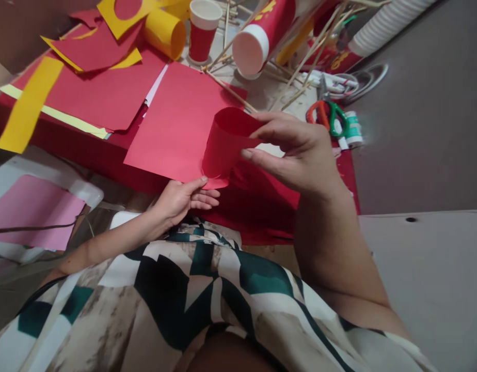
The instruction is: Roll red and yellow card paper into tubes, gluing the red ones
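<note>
Your right hand [296,155] pinches the roll [226,144] at its overlap so it can't uncurl; left hand [184,199] grips its bottom edge.

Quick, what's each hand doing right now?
Left hand: shut, pinching the rolled red paper at its lower edge.
Right hand: shut, gripping the same roll's rim.

Room lies open over the flat red sheet [172,124] — sticks [231,93], cups [202,31] and scissors [324,111] crowd beyond.
</note>
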`<state>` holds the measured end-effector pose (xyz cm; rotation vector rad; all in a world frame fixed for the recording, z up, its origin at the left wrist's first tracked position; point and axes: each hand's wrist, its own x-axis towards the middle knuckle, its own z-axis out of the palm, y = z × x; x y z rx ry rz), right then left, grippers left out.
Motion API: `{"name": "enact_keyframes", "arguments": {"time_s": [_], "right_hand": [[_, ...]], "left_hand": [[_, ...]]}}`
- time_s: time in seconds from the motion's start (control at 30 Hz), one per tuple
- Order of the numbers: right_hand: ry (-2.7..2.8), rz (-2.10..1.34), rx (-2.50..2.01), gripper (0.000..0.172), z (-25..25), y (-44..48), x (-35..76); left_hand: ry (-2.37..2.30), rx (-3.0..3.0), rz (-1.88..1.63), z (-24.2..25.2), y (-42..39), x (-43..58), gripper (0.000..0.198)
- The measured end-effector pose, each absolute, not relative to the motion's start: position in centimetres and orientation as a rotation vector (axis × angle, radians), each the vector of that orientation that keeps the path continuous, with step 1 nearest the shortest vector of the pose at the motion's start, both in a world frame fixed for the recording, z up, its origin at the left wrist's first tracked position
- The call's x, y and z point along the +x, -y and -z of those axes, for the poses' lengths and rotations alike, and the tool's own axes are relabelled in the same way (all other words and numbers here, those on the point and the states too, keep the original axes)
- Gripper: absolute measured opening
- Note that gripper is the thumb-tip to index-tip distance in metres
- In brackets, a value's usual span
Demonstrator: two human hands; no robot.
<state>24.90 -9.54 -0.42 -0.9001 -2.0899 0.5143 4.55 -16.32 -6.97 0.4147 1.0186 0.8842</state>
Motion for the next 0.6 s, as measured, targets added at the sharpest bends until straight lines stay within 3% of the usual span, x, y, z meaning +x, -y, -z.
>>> {"name": "enact_keyframes", "arguments": {"time_s": [0.13,0.3,0.6], "right_hand": [[2.074,-0.559,-0.869,0.013,0.8,8.2,24.5],[2.053,-0.551,-0.819,0.019,0.4,7.8,24.7],[2.049,-0.496,-0.796,0.015,-0.5,7.9,25.1]], "left_hand": [[-0.991,0.337,-0.844,6.3,16.4,4.4,0.042],[-0.844,0.245,-0.858,5.4,17.0,4.0,0.024],[-0.907,0.231,-0.929,3.6,17.2,4.8,0.025]]}}
